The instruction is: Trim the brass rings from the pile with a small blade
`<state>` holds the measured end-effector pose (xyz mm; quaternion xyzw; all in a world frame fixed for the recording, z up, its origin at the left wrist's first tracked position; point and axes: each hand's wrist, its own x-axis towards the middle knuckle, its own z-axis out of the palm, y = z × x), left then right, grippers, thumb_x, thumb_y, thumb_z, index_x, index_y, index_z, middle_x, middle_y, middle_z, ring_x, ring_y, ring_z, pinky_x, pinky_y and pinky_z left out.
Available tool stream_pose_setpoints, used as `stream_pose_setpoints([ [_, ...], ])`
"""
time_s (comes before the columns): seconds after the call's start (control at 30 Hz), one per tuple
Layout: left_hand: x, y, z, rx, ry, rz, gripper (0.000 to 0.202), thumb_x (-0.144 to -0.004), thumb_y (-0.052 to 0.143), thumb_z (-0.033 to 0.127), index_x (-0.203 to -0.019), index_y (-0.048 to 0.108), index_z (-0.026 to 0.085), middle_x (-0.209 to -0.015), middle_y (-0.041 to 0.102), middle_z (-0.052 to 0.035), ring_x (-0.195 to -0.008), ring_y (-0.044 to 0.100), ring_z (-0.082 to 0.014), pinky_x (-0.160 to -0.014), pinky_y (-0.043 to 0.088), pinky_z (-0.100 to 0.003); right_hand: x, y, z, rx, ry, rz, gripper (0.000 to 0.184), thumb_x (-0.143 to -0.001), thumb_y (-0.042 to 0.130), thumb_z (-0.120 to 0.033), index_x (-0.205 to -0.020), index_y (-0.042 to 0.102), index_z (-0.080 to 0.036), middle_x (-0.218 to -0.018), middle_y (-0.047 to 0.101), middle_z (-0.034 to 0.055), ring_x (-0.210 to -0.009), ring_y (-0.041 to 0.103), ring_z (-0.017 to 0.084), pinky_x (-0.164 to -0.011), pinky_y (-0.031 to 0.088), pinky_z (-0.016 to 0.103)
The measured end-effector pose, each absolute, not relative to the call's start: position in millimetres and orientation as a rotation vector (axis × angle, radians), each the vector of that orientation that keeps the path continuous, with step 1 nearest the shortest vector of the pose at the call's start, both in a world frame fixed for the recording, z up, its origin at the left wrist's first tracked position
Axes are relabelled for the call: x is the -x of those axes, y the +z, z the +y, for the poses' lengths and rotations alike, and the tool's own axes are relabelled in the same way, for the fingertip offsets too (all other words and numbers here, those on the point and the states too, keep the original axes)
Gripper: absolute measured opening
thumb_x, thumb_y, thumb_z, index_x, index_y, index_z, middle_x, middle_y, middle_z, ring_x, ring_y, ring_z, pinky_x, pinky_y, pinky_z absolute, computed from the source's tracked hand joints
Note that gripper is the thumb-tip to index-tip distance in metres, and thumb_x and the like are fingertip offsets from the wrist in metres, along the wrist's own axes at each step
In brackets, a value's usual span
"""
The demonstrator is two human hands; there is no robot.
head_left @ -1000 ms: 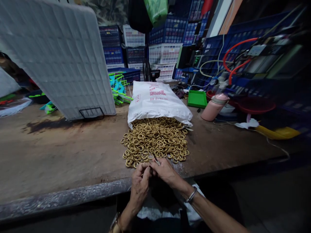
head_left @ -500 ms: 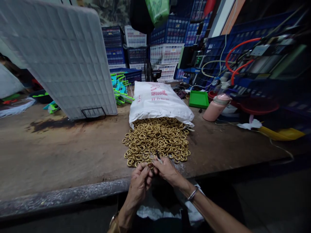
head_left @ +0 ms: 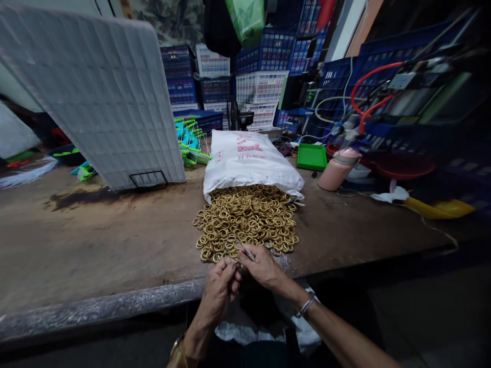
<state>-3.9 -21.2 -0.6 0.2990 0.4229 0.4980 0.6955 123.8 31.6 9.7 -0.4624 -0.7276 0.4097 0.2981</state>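
My left hand [head_left: 220, 286] is closed in a pinch on a gold-coloured ring [head_left: 237, 265], which is mostly covered by the fingers. Against it, at the table's front edge, my right hand [head_left: 264, 266] is closed around a slim metal tool [head_left: 249, 253]; whether it is a knife cannot be made out. Just beyond both hands lies a heap of similar gold-coloured rings [head_left: 245, 220]. They spill from the open mouth of a white woven sack [head_left: 249, 161] with red print, lying on its side.
A tall pale ribbed panel [head_left: 103, 102] stands on the table [head_left: 134, 245] at left. Right of the sack are a green tray [head_left: 311, 157] and a pink bottle [head_left: 339, 169]. Farther right is equipment with red hoses [head_left: 371, 71]. Stacked crates [head_left: 261, 87] fill the back.
My right hand has rolled, so the tool lies lower and flatter over the fingers. The ring has turned in my left fingers and shows less. The view has shifted slightly.
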Motion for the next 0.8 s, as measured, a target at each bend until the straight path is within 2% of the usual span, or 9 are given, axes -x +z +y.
stream_pose_setpoints([
  [0.07,2.7,1.1,-22.6,-0.647,1.116,0.936,0.028,-0.075,0.056,0.043,-0.075,0.047,0.016,-0.061,0.048,0.0053,-0.04,0.034,-0.0014,-0.037,0.021,-0.014,-124.3,8.1,32.2,1.234,1.143,-1.889,0.026,-0.082,0.038,-0.033,-0.062,0.044,-0.017,-0.055,0.04,-0.0048,-0.052,0.036,0.008,-0.049,0.027,0.019],
  [0.17,1.3,1.9,-22.7,-0.63,1.123,0.943,0.029,-0.074,0.057,0.044,-0.076,0.046,0.017,-0.061,0.049,0.0053,-0.041,0.034,-0.0015,-0.038,0.021,-0.014,-126.5,4.8,29.7,1.299,1.02,-1.937,0.024,-0.082,0.037,-0.029,-0.062,0.044,-0.018,-0.056,0.044,-0.0034,-0.053,0.038,0.009,-0.051,0.028,0.02],
  [0.3,0.5,-0.2,-20.5,-0.644,1.141,0.98,0.032,-0.072,0.058,0.046,-0.076,0.044,0.018,-0.061,0.049,0.0056,-0.041,0.035,-0.0019,-0.038,0.023,-0.013,-129.7,2.2,21.0,1.305,0.796,-2.203,0.01,-0.072,0.04,-0.012,-0.07,0.047,-0.018,-0.062,0.051,-0.0014,-0.056,0.041,0.01,-0.054,0.025,0.021],
  [0.4,0.4,-0.4,-19.4,-0.7,1.137,1.028,0.036,-0.07,0.057,0.051,-0.076,0.045,0.018,-0.058,0.048,0.0058,-0.039,0.033,-0.0025,-0.036,0.023,-0.014,-129.3,3.6,16.3,1.384,0.7,-2.342,0.019,-0.064,0.04,-0.006,-0.076,0.049,-0.018,-0.064,0.053,0.0003,-0.057,0.042,0.011,-0.054,0.024,0.022],
  [0.7,0.1,-3.4,-15.7,-0.823,1.175,1.13,0.041,-0.065,0.057,0.058,-0.066,0.044,0.019,-0.048,0.042,0.0075,-0.037,0.028,-0.0042,-0.036,0.02,-0.018,-125.1,9.6,15.9,1.521,0.631,-2.471,0.029,-0.063,0.038,-0.006,-0.088,0.05,-0.017,-0.071,0.058,0.0034,-0.062,0.048,0.014,-0.056,0.023,0.024],
  [0.8,0.9,-10.2,-16.2,-0.873,1.211,1.119,0.04,-0.067,0.057,0.056,-0.065,0.045,0.018,-0.051,0.044,0.006,-0.039,0.03,-0.0045,-0.039,0.021,-0.018,-125.0,7.5,15.7,1.511,0.624,-2.523,0.031,-0.065,0.039,-0.008,-0.093,0.049,-0.016,-0.074,0.06,0.0044,-0.064,0.05,0.014,-0.056,0.024,0.024],
])
